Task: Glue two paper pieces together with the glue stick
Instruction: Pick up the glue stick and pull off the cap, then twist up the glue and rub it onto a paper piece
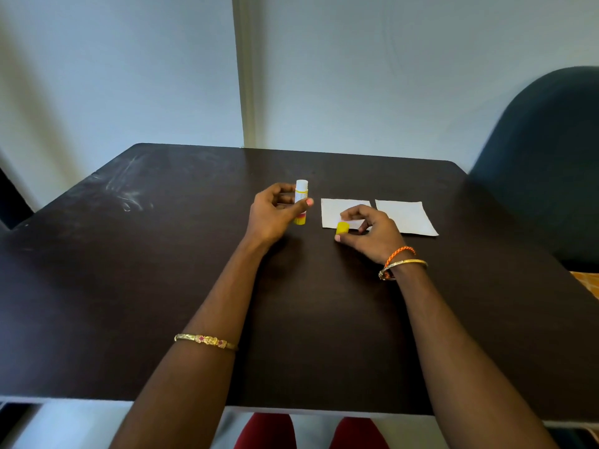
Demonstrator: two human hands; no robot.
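Plastic glue stick (301, 202), light and stiff, upright in my left hand (275, 215); right hand (369, 231) pinches its yellow cap (342, 228) over flimsy paper (334, 212).

Single head-worn view, forward and down (wide-angle), close over the table (162, 286).
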